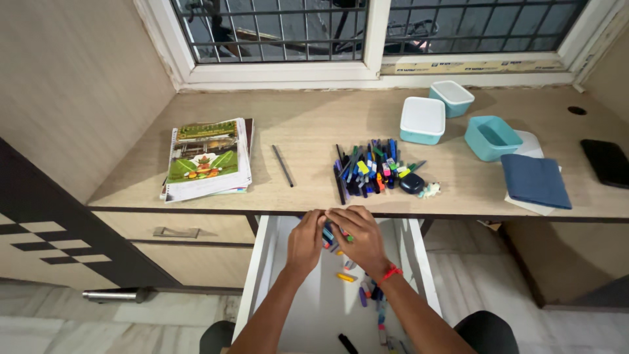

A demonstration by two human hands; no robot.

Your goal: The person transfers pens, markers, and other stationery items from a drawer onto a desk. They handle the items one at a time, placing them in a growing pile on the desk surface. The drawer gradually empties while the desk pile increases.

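Observation:
My left hand [304, 240] and my right hand [359, 237] are together over an open white drawer [257, 275], just under the desk's front edge. Both close around a bunch of coloured pens [329, 235] held between them. More loose pens and markers [360, 292] lie on the drawer floor beneath my right wrist, which wears a red band. On the wooden desk [308, 128] above, a pile of pens and markers [373, 167] lies heaped, with a single dark pen [283, 165] lying apart to its left.
A stack of books [206, 159] lies at the desk's left. Teal lidded boxes [423, 120] and an open teal box [491, 137] stand at the back right, beside a blue cloth [536, 181] and a black phone [606, 162]. A barred window runs behind.

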